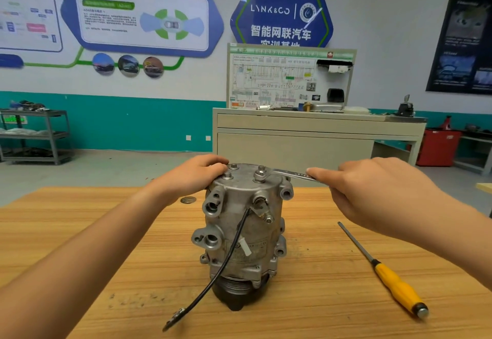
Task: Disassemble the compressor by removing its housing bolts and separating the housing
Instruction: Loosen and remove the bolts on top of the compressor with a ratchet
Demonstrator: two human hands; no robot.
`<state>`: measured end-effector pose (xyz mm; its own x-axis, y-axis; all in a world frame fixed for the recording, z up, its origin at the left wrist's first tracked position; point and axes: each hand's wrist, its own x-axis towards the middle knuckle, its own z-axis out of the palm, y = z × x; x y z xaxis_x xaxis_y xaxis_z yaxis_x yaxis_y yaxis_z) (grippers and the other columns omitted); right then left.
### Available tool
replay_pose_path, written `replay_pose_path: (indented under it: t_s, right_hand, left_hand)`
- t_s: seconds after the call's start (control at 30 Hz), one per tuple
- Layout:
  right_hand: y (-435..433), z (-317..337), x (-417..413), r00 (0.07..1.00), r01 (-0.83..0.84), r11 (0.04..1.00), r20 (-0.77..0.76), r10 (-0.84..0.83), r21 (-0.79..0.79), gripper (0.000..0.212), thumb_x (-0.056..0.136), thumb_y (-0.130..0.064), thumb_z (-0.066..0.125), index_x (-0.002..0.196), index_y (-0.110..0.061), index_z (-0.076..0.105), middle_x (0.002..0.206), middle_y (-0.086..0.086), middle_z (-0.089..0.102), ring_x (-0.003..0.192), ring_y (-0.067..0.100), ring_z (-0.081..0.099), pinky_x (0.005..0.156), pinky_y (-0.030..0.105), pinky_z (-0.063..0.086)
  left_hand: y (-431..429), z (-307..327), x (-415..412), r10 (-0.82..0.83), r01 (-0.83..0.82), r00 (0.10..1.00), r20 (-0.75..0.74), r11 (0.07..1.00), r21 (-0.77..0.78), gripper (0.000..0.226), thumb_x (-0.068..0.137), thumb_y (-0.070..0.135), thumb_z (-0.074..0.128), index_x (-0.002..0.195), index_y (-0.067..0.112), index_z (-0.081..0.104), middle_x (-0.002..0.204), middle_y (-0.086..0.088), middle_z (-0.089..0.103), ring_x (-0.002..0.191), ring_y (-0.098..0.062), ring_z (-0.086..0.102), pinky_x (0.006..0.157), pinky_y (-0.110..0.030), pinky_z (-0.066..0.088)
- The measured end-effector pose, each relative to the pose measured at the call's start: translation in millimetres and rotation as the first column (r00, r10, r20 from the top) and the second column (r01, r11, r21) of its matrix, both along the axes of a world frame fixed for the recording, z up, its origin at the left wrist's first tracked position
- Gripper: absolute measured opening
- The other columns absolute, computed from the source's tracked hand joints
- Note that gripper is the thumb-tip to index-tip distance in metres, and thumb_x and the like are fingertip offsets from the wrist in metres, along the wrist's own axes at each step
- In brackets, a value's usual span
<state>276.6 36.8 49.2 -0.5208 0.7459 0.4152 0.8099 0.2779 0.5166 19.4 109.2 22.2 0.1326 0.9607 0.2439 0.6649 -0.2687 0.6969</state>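
Standing upright on the wooden table (319,232), the compressor (231,203) is gripped at its top rim by the left hand (197,172), fingers curled over it. The right hand (372,192) clamps its fingers round a wrench (287,173) set on a top bolt (260,176). A yellow-handled screwdriver (394,282) lies to the right, a black cable (213,282) trails forward, and a small disc (188,200) sits beside the left wrist.
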Motion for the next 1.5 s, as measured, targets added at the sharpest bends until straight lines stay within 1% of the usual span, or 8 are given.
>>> replay_pose_path:
  t_s: [0.27, 0.37, 0.6, 0.7, 0.83, 1.07, 1.33, 1.5]
  right_hand:
    - [-17, -1, -19, 0.985, 0.052, 0.996, 0.171, -0.039, -0.074, 0.054, 0.096, -0.028, 0.025, 0.146, -0.017, 0.007, 0.063, -0.003, 0.031, 0.049, 0.013, 0.027, 0.043, 0.025, 0.03]
    - [-16, 6, -16, 0.972, 0.023, 0.997, 0.234, -0.006, -0.069, 0.055, 0.095, -0.037, 0.021, 0.146, -0.017, 0.009, 0.065, -0.002, 0.033, 0.049, 0.012, 0.027, 0.042, 0.025, 0.025]
    - [2, 18, 1, 0.948, -0.026, 1.0, 0.316, 0.03, -0.018, 0.056, 0.086, -0.028, 0.057, 0.135, -0.009, 0.04, 0.093, 0.013, 0.063, 0.062, 0.021, 0.055, 0.049, 0.026, 0.041]
    - [12, 15, 3, 0.947, -0.122, 0.989, 0.31, 0.09, 0.087, 0.05, 0.054, -0.012, 0.079, 0.101, 0.002, 0.069, 0.087, 0.021, 0.068, 0.073, 0.029, 0.068, 0.057, 0.036, 0.054]
    - [14, 16, -3, 0.965, -0.054, 0.996, 0.262, 0.034, 0.068, 0.051, 0.077, -0.016, 0.061, 0.126, -0.008, 0.052, 0.114, 0.017, 0.059, 0.099, 0.029, 0.061, 0.077, 0.041, 0.05]
    - [16, 8, -2, 0.971, -0.042, 0.996, 0.231, 0.058, -0.075, 0.038, 0.097, -0.033, 0.02, 0.132, -0.022, 0.012, 0.064, -0.003, 0.04, 0.046, 0.013, 0.034, 0.04, 0.026, 0.027]
    - [7, -5, -10, 0.949, -0.002, 1.0, 0.314, 0.006, -0.013, 0.075, 0.085, 0.003, 0.035, 0.135, -0.007, -0.02, 0.06, 0.003, 0.037, 0.042, 0.017, 0.036, 0.038, 0.026, 0.034]
    - [6, -8, -7, 0.925, -0.056, 0.997, 0.373, 0.074, -0.06, 0.076, 0.068, 0.008, 0.012, 0.134, -0.002, -0.024, 0.061, 0.004, 0.034, 0.039, 0.016, 0.031, 0.034, 0.023, 0.024]
  left_hand:
    - [1, 25, 8, 0.106, -0.037, 0.952, -0.286, 0.971, 0.234, 0.032, 0.095, 0.022, 0.048, 0.126, 0.016, 0.056, 0.13, 0.0, 0.055, 0.112, -0.01, 0.051, 0.085, -0.018, 0.038]
    - [-5, 55, 39, -0.109, 0.183, 0.969, -0.222, 0.921, 0.344, 0.022, 0.094, 0.018, 0.052, 0.11, 0.016, 0.067, 0.091, 0.012, 0.066, 0.072, 0.012, 0.056, 0.063, -0.002, 0.037]
    - [-13, 90, 134, -0.614, 0.596, 0.766, -0.19, 0.79, -0.147, 0.037, 0.099, 0.046, 0.035, 0.106, 0.022, 0.061, 0.104, 0.008, 0.068, 0.094, -0.006, 0.064, 0.087, -0.035, 0.052]
    - [-11, 86, 159, -0.7, 0.641, 0.71, -0.084, 0.69, -0.336, 0.038, 0.099, 0.041, 0.036, 0.083, 0.018, 0.062, 0.072, 0.007, 0.068, 0.07, -0.01, 0.066, 0.065, -0.026, 0.056]
    - [-12, 91, 170, -0.718, 0.662, 0.696, -0.028, 0.656, -0.362, 0.04, 0.101, 0.033, 0.037, 0.078, 0.009, 0.059, 0.063, 0.001, 0.059, 0.055, -0.015, 0.055, 0.049, -0.021, 0.044]
    - [-39, 42, 47, 0.036, 0.028, 0.987, -0.154, 0.919, 0.393, 0.051, 0.082, 0.061, 0.035, 0.121, 0.035, 0.053, 0.114, 0.024, 0.051, 0.101, 0.006, 0.048, 0.079, -0.01, 0.034]
    - [-70, -58, 30, 0.24, -0.272, 0.957, 0.161, 0.935, 0.228, 0.086, 0.064, 0.075, 0.045, 0.142, 0.048, 0.02, 0.151, 0.023, 0.01, 0.136, -0.001, 0.021, 0.109, -0.036, 0.028]
    - [-49, -56, 26, 0.163, -0.276, 0.884, 0.438, 0.938, 0.209, 0.054, 0.059, 0.077, 0.042, 0.108, 0.057, 0.043, 0.095, 0.045, 0.041, 0.088, 0.016, 0.052, 0.065, -0.021, 0.05]
